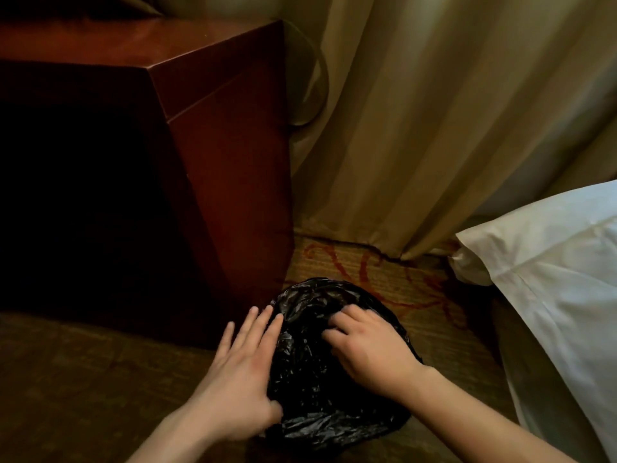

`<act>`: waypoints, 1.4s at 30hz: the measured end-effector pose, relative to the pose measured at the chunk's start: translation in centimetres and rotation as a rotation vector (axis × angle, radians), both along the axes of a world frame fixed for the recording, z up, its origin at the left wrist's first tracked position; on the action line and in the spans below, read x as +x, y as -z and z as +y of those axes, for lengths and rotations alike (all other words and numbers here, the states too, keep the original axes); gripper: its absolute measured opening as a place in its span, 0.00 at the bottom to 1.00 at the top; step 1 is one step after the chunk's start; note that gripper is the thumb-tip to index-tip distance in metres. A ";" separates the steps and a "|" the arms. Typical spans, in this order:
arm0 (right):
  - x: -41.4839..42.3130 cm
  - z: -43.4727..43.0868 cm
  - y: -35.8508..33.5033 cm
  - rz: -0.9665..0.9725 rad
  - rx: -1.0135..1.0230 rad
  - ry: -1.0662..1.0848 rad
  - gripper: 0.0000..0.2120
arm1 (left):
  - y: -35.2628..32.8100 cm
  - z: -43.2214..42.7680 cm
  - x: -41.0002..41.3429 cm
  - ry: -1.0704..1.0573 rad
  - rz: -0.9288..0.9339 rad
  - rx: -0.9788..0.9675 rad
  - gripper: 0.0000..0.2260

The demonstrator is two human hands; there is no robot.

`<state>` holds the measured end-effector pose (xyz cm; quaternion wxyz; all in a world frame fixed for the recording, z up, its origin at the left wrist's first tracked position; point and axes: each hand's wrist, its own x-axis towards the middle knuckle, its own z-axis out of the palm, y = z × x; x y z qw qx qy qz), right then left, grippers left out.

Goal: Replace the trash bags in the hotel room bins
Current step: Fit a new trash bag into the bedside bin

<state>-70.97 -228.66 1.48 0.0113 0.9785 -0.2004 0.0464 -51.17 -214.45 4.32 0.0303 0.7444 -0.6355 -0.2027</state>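
A black plastic trash bag (pixel 310 372) covers a small round bin on the carpet, low in the head view; the bin itself is hidden under the crinkled plastic. My left hand (pixel 240 372) lies with straight fingers against the bag's left side, thumb pressed to the plastic near the bottom. My right hand (pixel 364 345) rests on top of the bag at the right, its fingers curled down into the plastic.
A dark red wooden cabinet (pixel 207 135) stands close on the left of the bin. Beige curtains (pixel 434 128) hang behind down to the patterned carpet (pixel 384 272). White bed linen (pixel 561 282) hangs at the right edge.
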 end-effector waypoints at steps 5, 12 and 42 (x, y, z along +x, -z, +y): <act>0.9 -2.4 0.8 0.085 0.284 0.222 0.36 | 3.0 0.0 -0.9 -0.225 0.178 -0.009 0.53; 1.6 -4.7 2.3 -0.020 0.688 0.471 0.37 | 4.0 -1.1 -0.3 -0.337 0.435 0.036 0.60; -10.7 2.7 5.5 -0.295 0.725 0.544 0.23 | 4.5 2.2 -1.0 -0.350 0.640 0.116 0.71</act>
